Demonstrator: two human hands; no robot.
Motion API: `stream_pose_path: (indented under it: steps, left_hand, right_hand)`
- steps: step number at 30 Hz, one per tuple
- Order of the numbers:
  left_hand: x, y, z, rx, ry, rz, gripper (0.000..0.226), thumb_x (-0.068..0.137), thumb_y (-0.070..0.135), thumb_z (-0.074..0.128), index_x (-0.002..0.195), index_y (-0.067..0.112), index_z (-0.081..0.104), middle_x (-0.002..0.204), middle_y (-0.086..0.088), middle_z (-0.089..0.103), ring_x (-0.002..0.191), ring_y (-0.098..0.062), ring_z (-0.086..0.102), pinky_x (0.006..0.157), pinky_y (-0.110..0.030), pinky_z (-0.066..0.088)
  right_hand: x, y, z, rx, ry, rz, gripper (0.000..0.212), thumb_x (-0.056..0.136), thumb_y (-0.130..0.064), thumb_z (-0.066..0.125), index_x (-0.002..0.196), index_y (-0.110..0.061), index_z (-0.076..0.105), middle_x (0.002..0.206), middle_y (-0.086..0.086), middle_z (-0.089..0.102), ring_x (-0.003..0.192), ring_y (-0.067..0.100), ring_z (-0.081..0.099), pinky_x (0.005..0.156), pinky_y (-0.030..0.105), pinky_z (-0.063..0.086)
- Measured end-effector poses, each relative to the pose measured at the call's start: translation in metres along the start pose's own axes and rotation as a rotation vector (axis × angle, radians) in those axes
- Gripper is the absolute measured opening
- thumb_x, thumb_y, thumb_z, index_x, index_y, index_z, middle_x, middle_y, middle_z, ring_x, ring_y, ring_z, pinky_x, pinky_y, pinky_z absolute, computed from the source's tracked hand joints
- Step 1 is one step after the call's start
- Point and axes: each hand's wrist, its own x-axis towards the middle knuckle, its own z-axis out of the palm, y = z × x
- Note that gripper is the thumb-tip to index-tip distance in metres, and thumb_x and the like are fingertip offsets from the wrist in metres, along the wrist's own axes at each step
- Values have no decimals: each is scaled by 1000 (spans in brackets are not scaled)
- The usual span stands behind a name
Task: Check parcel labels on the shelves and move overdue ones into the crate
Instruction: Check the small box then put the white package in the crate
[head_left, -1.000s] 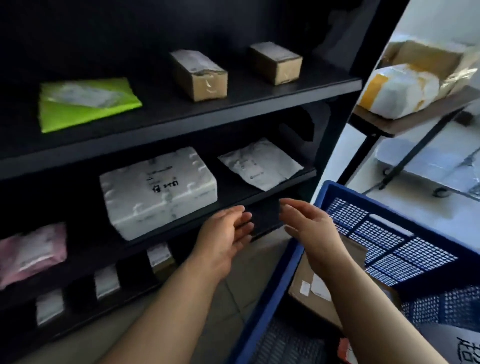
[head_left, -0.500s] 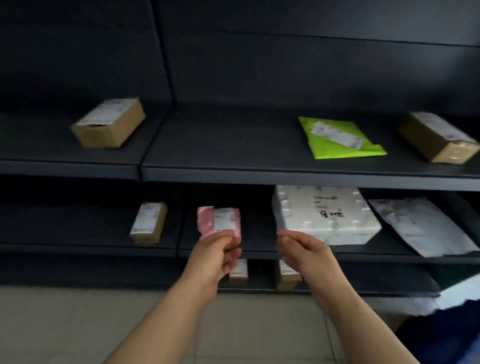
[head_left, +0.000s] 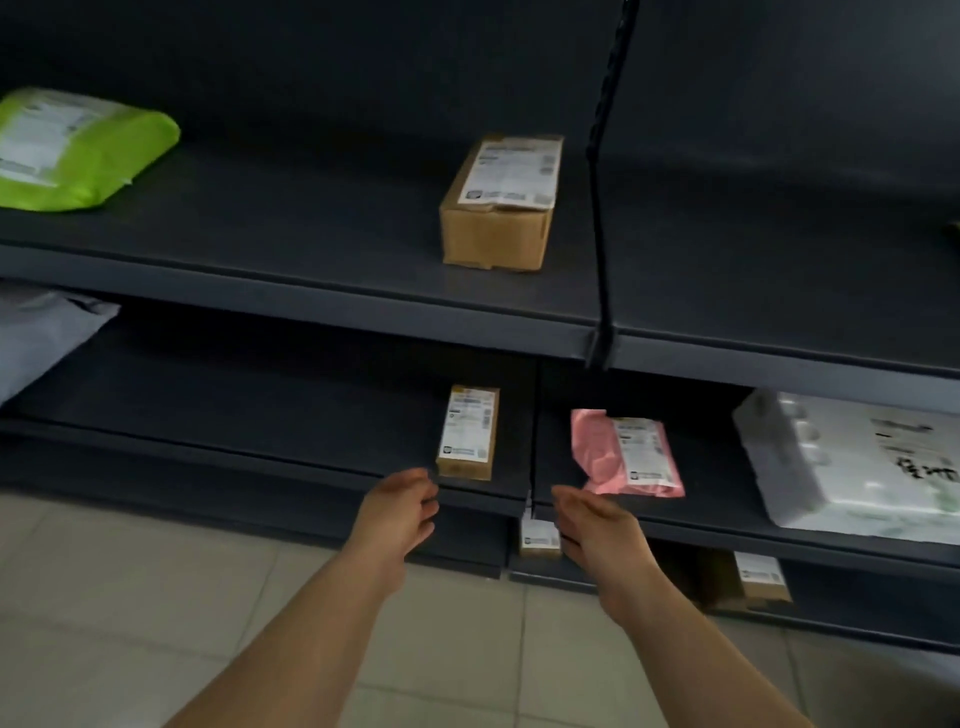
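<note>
Pink poly mailer (head_left: 626, 454) lies flat on mid shelf (head_left: 260, 415), R bay, label up, close to the front edge. Small brown box (head_left: 469, 434) sits in the L bay of the same shelf, label up, right at the front lip, next to the upright (head_left: 605, 208) dividing the bays.

L hand (head_left: 400, 512) is empty, fingers loosely bent, tips just beside the small brown box's near-left corner; can't tell if they touch. R hand (head_left: 592, 525) is empty too, fingers relaxed and mostly straight, palm turned inward. It's in front of the shelf lip, near the mailer's near-left corner but apart from it. Both forearms reach in from the bottom of the view.

Top shelf (head_left: 311, 249) has a brown carton (head_left: 501, 205) w/ label on top and a green mailer (head_left: 78, 150) at far L. Grey mailer (head_left: 41, 343) is at far L of mid shelf, white foam box (head_left: 862, 467) w/ handwriting at far R. Btm shelf (head_left: 857, 608) has two small labelled boxes: one (head_left: 540, 538) between the hands, partly hidden, the other (head_left: 761, 579) further R. Label text is too blurred to read. Tiled floor (head_left: 130, 597) below.
</note>
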Motion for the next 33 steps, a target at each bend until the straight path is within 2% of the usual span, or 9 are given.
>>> stream_pose_path:
  steps: [4, 8, 12, 15, 19, 21, 24, 30, 33]
  left_hand:
    - [54, 3, -2, -23, -30, -27, 35, 97, 11, 49, 132, 9, 51, 99, -1, 61, 101, -17, 56, 101, -36, 43]
    - [106, -1, 5, 35, -38, -13, 47, 97, 14, 52, 142, 12, 41, 139, -9, 51, 128, -23, 47, 110, -37, 35]
    - [148, -9, 12, 132, -54, -11, 58, 96, 17, 53, 149, 12, 30, 151, -9, 37, 138, -27, 36, 116, -44, 26]
    - [173, -13, 18, 161, -63, -10, 58, 96, 18, 53, 149, 11, 30, 142, -10, 47, 131, -26, 43, 114, -42, 29]
    - [186, -21, 25, 122, -85, -28, 43, 99, 20, 49, 141, 17, 42, 97, 3, 60, 90, -14, 55, 80, -30, 44]
    - [187, -29, 23, 85, -73, -19, 36, 97, 19, 52, 133, 21, 49, 104, 1, 63, 97, -16, 56, 85, -34, 41]
    - [179, -38, 10, -121, -118, -99, 27, 92, 15, 59, 118, 20, 57, 114, -6, 68, 106, -19, 62, 101, -41, 41]
    - [153, -60, -23, -448, -317, -150, 17, 84, 1, 59, 95, 13, 58, 113, -17, 70, 106, -30, 68, 87, -39, 54]
    - [149, -65, -29, -489, -333, -120, 21, 79, -1, 60, 96, 12, 58, 117, -18, 68, 108, -33, 66, 95, -42, 52]
  right_hand:
    - [49, 13, 29, -6, 37, 83, 12, 92, -28, 58, 88, -27, 69, 100, 7, 69, 107, 28, 62, 101, 43, 49]
    - [109, 23, 46, -40, 45, 43, 19, 84, -33, 63, 96, -27, 75, 105, 1, 74, 97, 20, 67, 99, 42, 50]
    - [144, 16, 70, -41, 37, 76, 15, 93, -21, 58, 102, -23, 70, 102, 8, 70, 100, 20, 64, 102, 41, 48]
    - [173, 20, 88, -53, -19, 70, 20, 94, -21, 56, 111, -17, 67, 100, 3, 69, 92, 16, 63, 95, 33, 49]
    - [202, 42, 106, -25, -59, 54, 33, 87, -31, 59, 119, -25, 64, 118, 3, 69, 107, 22, 65, 100, 45, 49]
    - [204, 48, 108, 12, -67, 57, 45, 76, -34, 62, 121, -28, 63, 117, 1, 70, 108, 23, 65, 99, 46, 50]
    - [187, 47, 102, 167, -137, 104, 32, 90, -7, 57, 120, -16, 62, 114, 8, 70, 106, 25, 65, 88, 40, 55]
    - [151, 48, 82, 286, -355, 90, 38, 85, 10, 55, 120, -5, 61, 116, 16, 70, 108, 31, 66, 84, 33, 56]
    - [144, 51, 82, 258, -375, 70, 42, 83, 12, 57, 122, -4, 59, 118, 16, 69, 106, 27, 67, 79, 28, 55]
